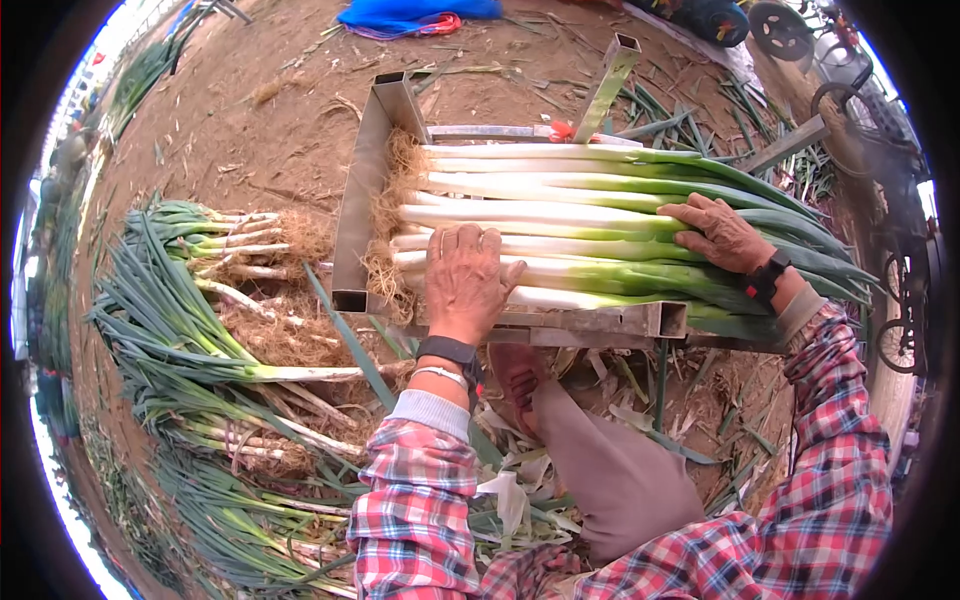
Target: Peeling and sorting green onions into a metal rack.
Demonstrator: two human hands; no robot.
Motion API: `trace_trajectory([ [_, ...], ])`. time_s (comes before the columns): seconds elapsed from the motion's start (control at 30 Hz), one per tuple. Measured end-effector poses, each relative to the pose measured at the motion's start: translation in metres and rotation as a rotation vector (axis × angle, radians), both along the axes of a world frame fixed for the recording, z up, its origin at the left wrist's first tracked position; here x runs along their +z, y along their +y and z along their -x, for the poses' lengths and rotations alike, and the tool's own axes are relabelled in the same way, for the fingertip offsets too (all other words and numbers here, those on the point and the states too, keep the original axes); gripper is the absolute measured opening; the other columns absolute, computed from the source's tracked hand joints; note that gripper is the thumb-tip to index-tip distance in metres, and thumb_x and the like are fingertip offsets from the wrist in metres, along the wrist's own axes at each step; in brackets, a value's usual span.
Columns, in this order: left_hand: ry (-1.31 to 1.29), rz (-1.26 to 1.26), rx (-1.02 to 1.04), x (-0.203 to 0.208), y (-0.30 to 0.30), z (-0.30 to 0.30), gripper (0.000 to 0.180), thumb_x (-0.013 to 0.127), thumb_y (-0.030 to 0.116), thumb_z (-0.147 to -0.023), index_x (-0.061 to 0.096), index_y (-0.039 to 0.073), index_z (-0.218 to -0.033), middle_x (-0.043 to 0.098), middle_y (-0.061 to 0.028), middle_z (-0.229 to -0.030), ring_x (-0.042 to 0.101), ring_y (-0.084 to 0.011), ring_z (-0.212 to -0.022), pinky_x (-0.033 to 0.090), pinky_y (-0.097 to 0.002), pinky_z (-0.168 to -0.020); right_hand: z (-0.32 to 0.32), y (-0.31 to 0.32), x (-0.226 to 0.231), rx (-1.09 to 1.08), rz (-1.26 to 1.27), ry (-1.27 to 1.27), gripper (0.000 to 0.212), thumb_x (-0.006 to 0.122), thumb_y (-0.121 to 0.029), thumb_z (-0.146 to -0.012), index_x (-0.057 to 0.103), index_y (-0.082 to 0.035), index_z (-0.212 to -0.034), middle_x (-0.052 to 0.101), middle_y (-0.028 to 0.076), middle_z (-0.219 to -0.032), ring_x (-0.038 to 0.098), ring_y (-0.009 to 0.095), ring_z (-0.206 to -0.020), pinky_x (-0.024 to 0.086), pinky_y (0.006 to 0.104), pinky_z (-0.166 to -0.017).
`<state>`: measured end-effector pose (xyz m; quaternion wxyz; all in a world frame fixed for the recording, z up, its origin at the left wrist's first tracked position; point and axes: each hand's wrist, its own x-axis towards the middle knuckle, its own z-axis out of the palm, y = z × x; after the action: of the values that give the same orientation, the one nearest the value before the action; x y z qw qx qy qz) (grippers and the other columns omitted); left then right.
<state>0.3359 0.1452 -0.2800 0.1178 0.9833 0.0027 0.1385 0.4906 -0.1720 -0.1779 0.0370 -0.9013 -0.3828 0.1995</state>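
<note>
A row of long leeks (pixel 560 215) lies side by side in a metal frame (pixel 365 190), white stalks and roots to the left, green leaves to the right. My left hand (pixel 462 280) rests flat on the white stalks near the root end, fingers together. My right hand (pixel 722 232) presses on the green leaf part further right. Both palms face down on the leeks, neither hand closed around one.
Piles of loose leeks (pixel 200 330) with roots lie on the dirt at the left. Peeled leaf scraps (pixel 520 480) litter the ground by my knee. A blue cloth (pixel 410 15) lies at the top, wheels (pixel 790 30) at the upper right.
</note>
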Motion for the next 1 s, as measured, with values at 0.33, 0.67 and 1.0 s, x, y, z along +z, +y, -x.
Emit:
trace_trajectory([
  [0.33,-0.285,0.143,0.105,-0.026,-0.011,-0.001,0.053,0.071,0.036,-0.076,0.057,0.006,-0.117,0.052,-0.0135,-0.122,0.046,-0.0283,-0.120,0.036,-0.0422,-0.103,0.014,-0.010,-0.041,0.054,-0.226,-0.156,0.027,0.055,-0.008,-0.089,0.062,-0.005,-0.116,0.051,0.012,-0.102,0.049,0.029,-0.100,0.039,0.0374,-0.090],
  [0.67,0.379,0.577,-0.262,0.082,-0.011,0.154,0.041,0.061,0.029,-0.086,0.054,0.005,-0.119,0.063,-0.0170,-0.101,0.063,-0.0385,-0.090,0.052,-0.0469,-0.078,0.012,-0.028,-0.019,0.055,-0.217,-0.131,0.036,0.053,-0.014,-0.096,0.053,-0.005,-0.131,0.055,0.013,-0.129,0.050,0.027,-0.121,0.038,0.0346,-0.102],
  [1.0,0.508,0.753,0.647,0.102,0.117,0.491,0.039,0.065,0.023,-0.087,0.060,-0.002,-0.116,0.067,-0.0155,-0.108,0.065,-0.0244,-0.098,0.051,-0.0343,-0.085,0.220,0.139,0.172,0.288,-0.573,0.547,0.023,0.054,-0.010,-0.092,0.059,0.005,-0.109,0.063,0.010,-0.097,0.064,0.016,-0.080,0.047,0.0273,-0.084],
])
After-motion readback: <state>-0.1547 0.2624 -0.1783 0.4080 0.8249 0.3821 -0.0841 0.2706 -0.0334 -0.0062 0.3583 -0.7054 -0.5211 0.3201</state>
